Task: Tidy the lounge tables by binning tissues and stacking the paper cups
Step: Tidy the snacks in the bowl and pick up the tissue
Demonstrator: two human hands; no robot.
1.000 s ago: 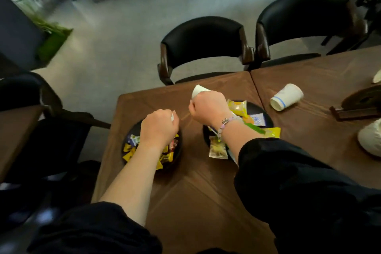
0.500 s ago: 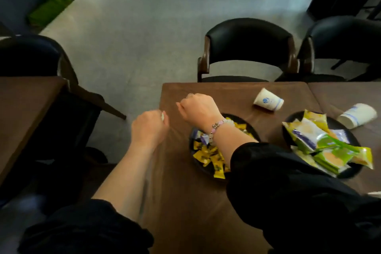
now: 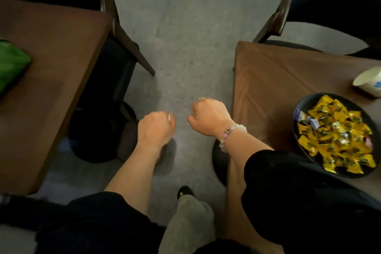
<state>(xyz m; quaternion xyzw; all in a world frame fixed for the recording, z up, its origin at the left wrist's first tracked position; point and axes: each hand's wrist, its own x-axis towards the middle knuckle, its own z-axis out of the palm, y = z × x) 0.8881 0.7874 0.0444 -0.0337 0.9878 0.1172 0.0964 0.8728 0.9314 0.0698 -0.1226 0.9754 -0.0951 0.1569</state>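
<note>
Head view looks straight down at both hands held over the grey floor point(image 3: 181, 37) in the gap between two brown tables. The left hand point(image 3: 155, 128) is balled into a tight fist, knuckles up, and a sliver of white tissue point(image 3: 169, 117) peeks out at its thumb side, pinched inside the curled fingers. Just to the right of that fist, close but apart, the right hand point(image 3: 209, 116) also has its fingers curled under; its palm is hidden, so whether it holds anything cannot be told. A ring point(image 3: 202, 98) shows on one finger and a bead bracelet point(image 3: 232, 132) circles the wrist. Well off to the right of the right hand, and a little farther from the person, a white paper cup point(image 3: 369, 81) lies on its side on the right table point(image 3: 268, 80), cut off by the frame edge. Between that cup and the right forearm sits a dark plate point(image 3: 305, 102) heaped with yellow wrapped sweets point(image 3: 334, 134). Left of the left fist stands the other table point(image 3: 51, 68), with a green object point(image 3: 10, 66) at its far-left edge.
</note>
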